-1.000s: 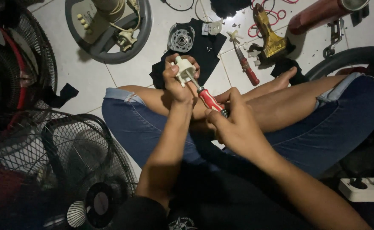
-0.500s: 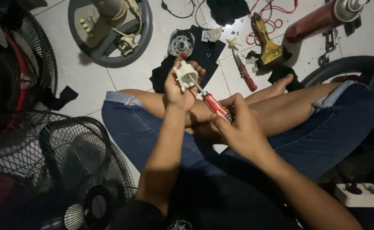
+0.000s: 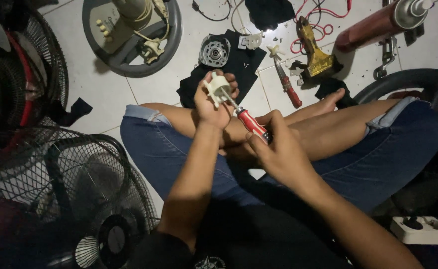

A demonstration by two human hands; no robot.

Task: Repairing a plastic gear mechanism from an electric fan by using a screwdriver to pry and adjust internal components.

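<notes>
The left hand (image 3: pixel 213 102) is closed around a small cream plastic fan part (image 3: pixel 217 88), fingers curled over its far side and thumb on the near side, holding it up above the crossed legs. The left forearm rises steeply from the lower middle of the view, wrist bent slightly toward the right hand. The right hand (image 3: pixel 279 149) is wrapped in a tight fist around the red-and-white handle of a screwdriver (image 3: pixel 249 122), whose metal shaft angles up and left so that its tip meets the cream part. The right forearm comes in from the lower right, and the hand sits lower than and just right of the left one, resting close over the shin. Beyond the left hand, on the tiled floor, a round metal motor piece (image 3: pixel 214 51) lies on a black cloth (image 3: pixel 244 62). Beyond the right hand lies a second red-handled screwdriver (image 3: pixel 286 84), with a yellow tool (image 3: pixel 316 55) just past it. Far left of the left hand stands a dark wire fan guard (image 3: pixel 79 189).
</notes>
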